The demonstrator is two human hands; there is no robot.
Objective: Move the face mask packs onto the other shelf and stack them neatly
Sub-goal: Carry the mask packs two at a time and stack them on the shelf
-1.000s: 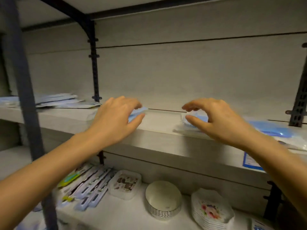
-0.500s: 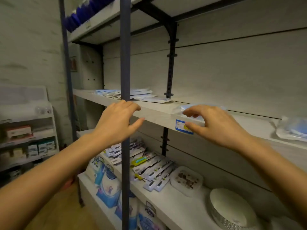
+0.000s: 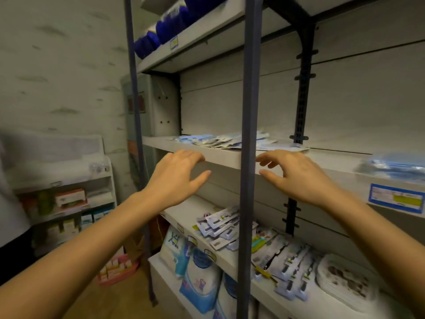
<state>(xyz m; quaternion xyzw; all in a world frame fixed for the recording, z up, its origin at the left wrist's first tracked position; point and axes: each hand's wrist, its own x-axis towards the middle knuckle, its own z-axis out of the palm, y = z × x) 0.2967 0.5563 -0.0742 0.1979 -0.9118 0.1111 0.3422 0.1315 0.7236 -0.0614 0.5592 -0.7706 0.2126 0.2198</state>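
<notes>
A loose spread of blue and white face mask packs (image 3: 220, 141) lies on the left section of the middle shelf (image 3: 220, 157). More blue mask packs (image 3: 395, 165) sit on the right section of the same shelf. My left hand (image 3: 177, 178) hovers in front of the shelf edge, fingers apart, holding nothing. My right hand (image 3: 296, 174) is beside it to the right, also empty with curled, spread fingers. Both hands are just below and in front of the left pile, not touching it.
A dark vertical post (image 3: 249, 157) stands between my hands, in front of the shelf. A second post (image 3: 134, 111) is at the left. Packets, plates and wipes (image 3: 230, 229) fill the lower shelves. Blue bags (image 3: 165, 31) sit on the top shelf. A small display rack (image 3: 69, 203) stands far left.
The view has swung left from the right section to the left section of the shelf. Both hands let go of the packs they touched and moved left, empty.
</notes>
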